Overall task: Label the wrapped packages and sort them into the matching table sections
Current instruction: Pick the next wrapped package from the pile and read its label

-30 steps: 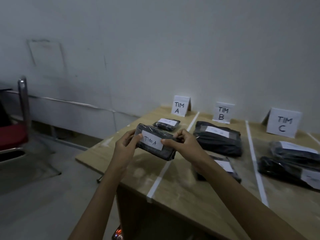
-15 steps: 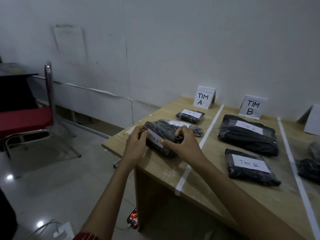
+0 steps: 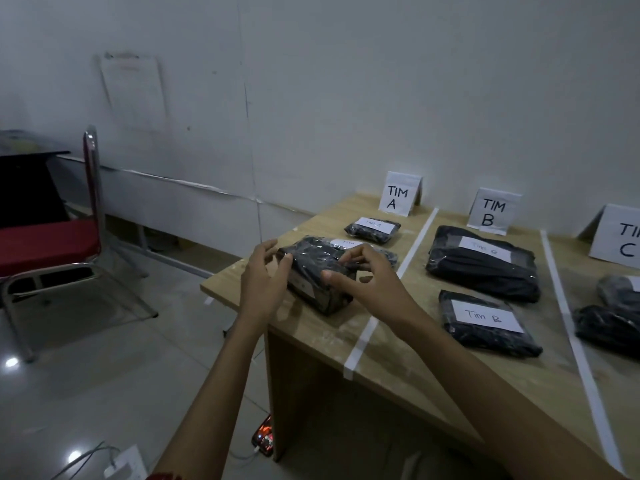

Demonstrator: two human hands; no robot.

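Observation:
A black wrapped package (image 3: 311, 282) lies in the TIM A section of the wooden table (image 3: 311, 341), propped against another labelled package (image 3: 388, 256) behind it. My left hand (image 3: 263, 275) is at its left end with fingers spread, one fingertip just touching the wrap. My right hand (image 3: 367, 278) holds its right end, with curled fingertips on top and the thumb across the front. Folded signs TIM A (image 3: 398, 195), TIM B (image 3: 493, 211) and TIM C (image 3: 620, 237) stand along the wall. A third small package (image 3: 372, 228) lies near the TIM A sign.
White tape strips (image 3: 360, 344) divide the table. Two packages (image 3: 485, 265) (image 3: 488, 323) lie in section B, and more dark packages (image 3: 609, 327) in section C. A red chair (image 3: 45, 240) stands to the left. A phone (image 3: 265, 438) and cables lie on the floor.
The package came down from the air onto the TIM A section. My left hand then opened and drew slightly off its left end. My view shifted left.

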